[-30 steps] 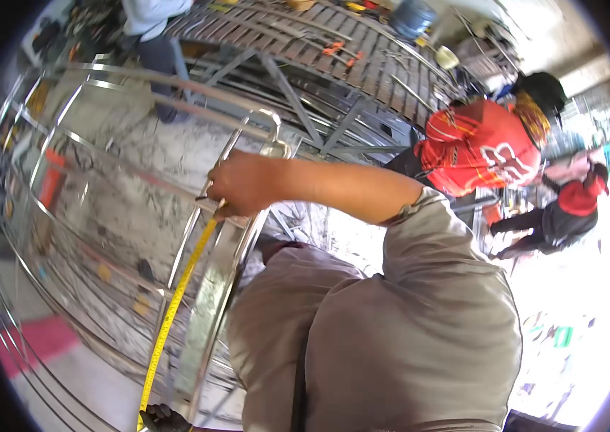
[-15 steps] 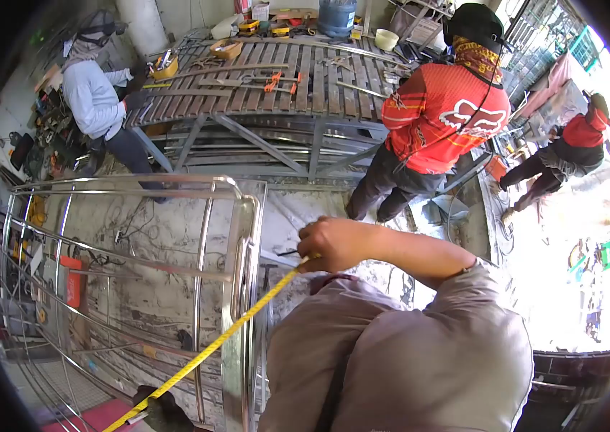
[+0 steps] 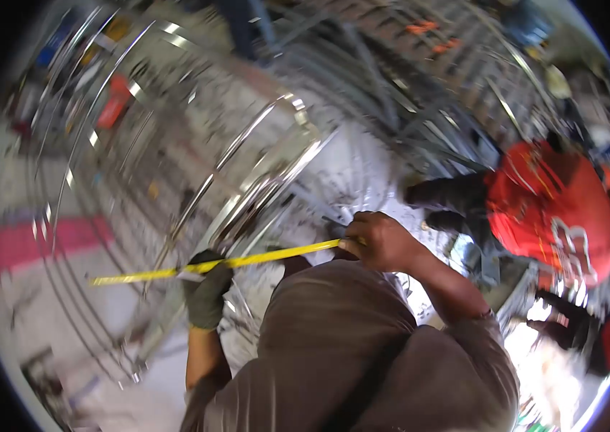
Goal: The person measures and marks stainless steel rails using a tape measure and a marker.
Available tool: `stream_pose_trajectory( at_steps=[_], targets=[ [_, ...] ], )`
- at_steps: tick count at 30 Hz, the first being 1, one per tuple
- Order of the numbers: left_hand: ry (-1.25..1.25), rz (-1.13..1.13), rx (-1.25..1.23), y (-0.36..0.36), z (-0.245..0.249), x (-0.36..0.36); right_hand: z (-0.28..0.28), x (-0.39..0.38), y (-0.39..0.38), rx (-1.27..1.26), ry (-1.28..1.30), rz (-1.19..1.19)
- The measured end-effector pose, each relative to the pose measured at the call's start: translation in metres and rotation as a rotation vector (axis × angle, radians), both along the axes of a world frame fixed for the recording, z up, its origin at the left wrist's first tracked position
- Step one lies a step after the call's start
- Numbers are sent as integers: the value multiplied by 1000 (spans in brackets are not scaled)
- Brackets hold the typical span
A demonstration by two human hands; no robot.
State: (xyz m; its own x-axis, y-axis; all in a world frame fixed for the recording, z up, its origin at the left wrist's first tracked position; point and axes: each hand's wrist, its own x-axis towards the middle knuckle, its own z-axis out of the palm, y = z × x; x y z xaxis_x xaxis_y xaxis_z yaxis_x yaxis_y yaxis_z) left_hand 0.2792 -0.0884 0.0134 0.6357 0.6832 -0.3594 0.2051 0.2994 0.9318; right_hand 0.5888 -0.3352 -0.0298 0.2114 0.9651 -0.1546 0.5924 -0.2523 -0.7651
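Note:
A yellow tape measure blade [image 3: 283,253] stretches almost level between my two hands, in front of my body. My left hand [image 3: 206,294], in a dark glove, is closed around the blade, and a small pale piece shows beside its fingers. Past the glove the blade runs on to a free end at the left. My bare right hand [image 3: 384,242] pinches the other end of the visible blade, with a thin dark stick-like thing poking out by its fingers. Just beyond my left hand is a shiny metal tube frame [image 3: 236,147], its bars blurred by motion.
A person in a red shirt [image 3: 553,205] stands at the right, near a slatted metal workbench [image 3: 391,72]. Another person [image 3: 593,335] is at the lower right. A pink sheet [image 3: 38,245] and an orange-red object [image 3: 113,102] show at the left behind the bars.
The view has swung and tilted, blurring the surroundings. My left hand has come up from the lower edge, closer to my right hand, and the blade now lies nearly level.

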Motion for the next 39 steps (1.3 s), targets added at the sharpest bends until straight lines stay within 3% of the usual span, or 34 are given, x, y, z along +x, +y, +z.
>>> stream_pose_trajectory(
  at_steps=[6,10,11,14,17,19,21,24,28,31,34,35,36,38,39],
  targets=[
    [161,194,-13,-82,-2,18,-9,-34,30,62,87,106],
    [259,188,104,-98,11,-10,-10,-37,38,113,52,96],
    [268,159,244,-101,3,-22,-10,-34,41,104,41,110],
    [331,136,109,-111,14,-49,-18,-28,52,91,94,87],
    [313,-27,668,-123,-22,-90,-22,-43,65,-20,169,49],
    [220,74,451,-131,-32,-110,-4,-64,80,-189,221,16],
    [178,214,231,-135,-28,-125,-5,-86,93,-176,240,25],
    [111,297,405,-125,-45,-164,9,-131,119,-120,155,35],
    [358,233,505,-93,-41,-248,1,-190,159,195,-58,133],
    [419,133,708,-66,-57,-327,2,-229,188,185,-217,160],
    [506,178,612,-45,-81,-402,8,-265,212,73,-229,167],
    [428,234,761,-32,-89,-425,7,-275,221,56,-253,204],
    [509,185,904,-16,-92,-449,9,-290,232,14,-276,226],
    [434,487,413,8,-88,-486,9,-319,256,-64,-320,255],
    [438,566,456,26,-90,-503,4,-330,267,-80,-326,289]
  ],
)
